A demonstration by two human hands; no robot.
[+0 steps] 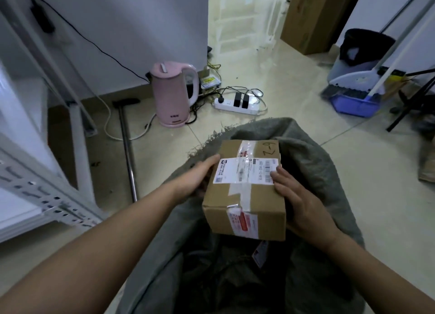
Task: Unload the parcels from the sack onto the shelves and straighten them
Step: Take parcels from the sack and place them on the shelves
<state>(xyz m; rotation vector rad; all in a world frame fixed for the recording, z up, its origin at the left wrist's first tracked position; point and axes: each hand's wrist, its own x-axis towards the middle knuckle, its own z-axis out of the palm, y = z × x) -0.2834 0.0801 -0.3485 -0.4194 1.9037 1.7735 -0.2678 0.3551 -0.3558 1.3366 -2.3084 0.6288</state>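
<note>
A brown cardboard parcel [247, 191] with a white shipping label and clear tape is held above the open mouth of a grey woven sack [313, 158] on the floor. My left hand [197, 177] grips the parcel's left side, its fingers under the edge. My right hand [299, 203] holds the right side with the thumb on top by the label. Deep inside the dark sack, part of another parcel with a red and white label [260, 254] shows. The white metal shelf unit [42, 196] stands at the left.
A pink kettle [173, 93] and a white power strip [237, 105] with cables sit on the tiled floor ahead. A metal pole [127, 148] lies by the shelf leg. A blue dustpan and broom [357, 94] stand at the right, a tall cardboard box [313, 17] behind.
</note>
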